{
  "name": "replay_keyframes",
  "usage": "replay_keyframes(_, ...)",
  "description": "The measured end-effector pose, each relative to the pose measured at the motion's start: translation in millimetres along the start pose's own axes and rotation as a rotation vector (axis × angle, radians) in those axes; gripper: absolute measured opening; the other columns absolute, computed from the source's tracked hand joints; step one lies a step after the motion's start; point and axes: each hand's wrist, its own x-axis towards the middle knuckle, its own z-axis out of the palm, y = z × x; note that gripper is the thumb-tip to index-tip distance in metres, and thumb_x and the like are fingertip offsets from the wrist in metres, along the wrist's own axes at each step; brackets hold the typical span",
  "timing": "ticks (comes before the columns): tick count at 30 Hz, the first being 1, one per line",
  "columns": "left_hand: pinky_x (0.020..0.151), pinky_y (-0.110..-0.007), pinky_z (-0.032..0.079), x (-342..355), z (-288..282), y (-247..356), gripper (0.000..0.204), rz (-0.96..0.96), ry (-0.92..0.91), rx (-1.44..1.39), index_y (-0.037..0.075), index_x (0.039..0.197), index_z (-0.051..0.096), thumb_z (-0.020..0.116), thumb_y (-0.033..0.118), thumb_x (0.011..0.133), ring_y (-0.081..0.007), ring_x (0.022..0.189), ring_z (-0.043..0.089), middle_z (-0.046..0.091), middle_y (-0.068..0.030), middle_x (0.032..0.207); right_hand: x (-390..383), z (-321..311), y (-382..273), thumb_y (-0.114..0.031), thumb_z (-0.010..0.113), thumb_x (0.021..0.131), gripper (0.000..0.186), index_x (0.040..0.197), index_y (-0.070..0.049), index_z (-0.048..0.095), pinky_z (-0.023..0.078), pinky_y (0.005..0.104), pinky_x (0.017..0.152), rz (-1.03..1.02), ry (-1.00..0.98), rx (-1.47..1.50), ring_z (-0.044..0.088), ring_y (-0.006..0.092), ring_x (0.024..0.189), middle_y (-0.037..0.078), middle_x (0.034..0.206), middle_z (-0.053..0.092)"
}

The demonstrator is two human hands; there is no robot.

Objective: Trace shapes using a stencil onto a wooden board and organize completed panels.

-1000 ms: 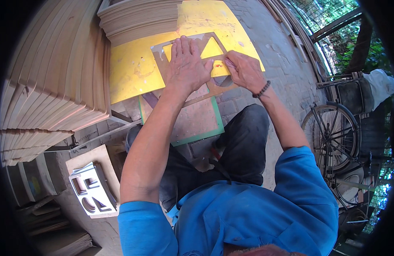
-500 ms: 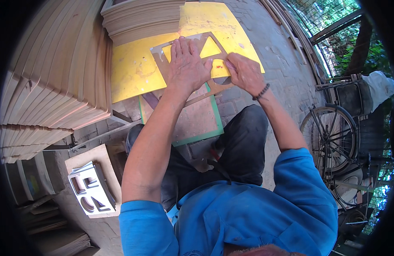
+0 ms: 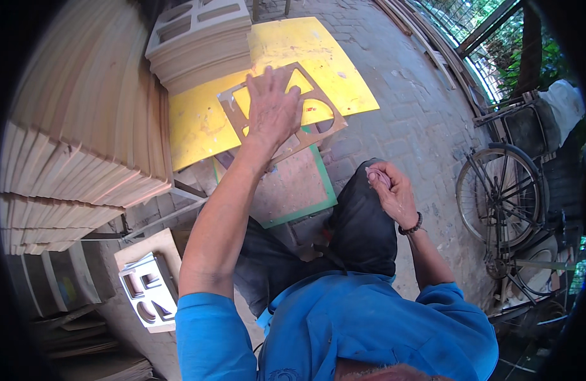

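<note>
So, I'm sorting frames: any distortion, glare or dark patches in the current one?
Head view throughout: fisheye curves the tall board stack at left; daylight glares behind the wire fence, upper right; stacked sheets, lower left, lie in shade; cut-out board shows clearly.

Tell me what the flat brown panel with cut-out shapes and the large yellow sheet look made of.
Flat brown panel: probably fibreboard, matt and mostly bare; its face shows even brown and no clear grain.
Large yellow sheet: perhaps painted board or plastic, smooth; its flat, bright colour is scuffed and spotted.
</note>
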Motion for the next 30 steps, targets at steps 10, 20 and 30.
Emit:
replay_keyframes(10, 0.089, -0.050, 0.040, 32, -14, 9, 0.023, 0.276, -0.186, 0.131, 0.003, 0.083, 0.063, 0.062, 0.025, 0.089, -0.0322, 0.086, 0.066, 0.066, -0.0167, 0.081, -18, 3, 27, -0.012, 0.062, 0.100, 0.017, 0.111, 0.001, 0.063, 0.050, 0.0232, 0.072, -0.051, 0.114, 0.247, 0.060, 0.0068, 0.081, 0.001, 0.089, 0.066)
replay_keyframes(20, 0.084, -0.050, 0.050, 93, -11, 39, 0.037, -0.161, -0.395, 0.088, -0.003, 0.099, 0.070, 0.060, 0.030, 0.085, -0.0390, 0.093, 0.070, 0.072, -0.0237, 0.098, -21, -4, 54, -0.008, 0.065, 0.094, 0.016, 0.106, 0.002, 0.064, 0.052, 0.0312, 0.071, -0.057, 0.149, 0.256, 0.067, 0.0186, 0.078, 0.013, 0.088, 0.068)
replay_keyframes(30, 0.081, -0.046, 0.054, 102, -3, 12, 0.037, -0.541, -0.555, -0.042, -0.003, 0.095, 0.074, 0.061, 0.028, 0.081, -0.0387, 0.095, 0.071, 0.072, -0.0271, 0.099, -14, -5, 43, -0.009, 0.067, 0.094, 0.015, 0.105, 0.001, 0.064, 0.052, 0.0333, 0.069, -0.091, 0.256, 0.253, 0.068, 0.0268, 0.077, 0.016, 0.088, 0.068)
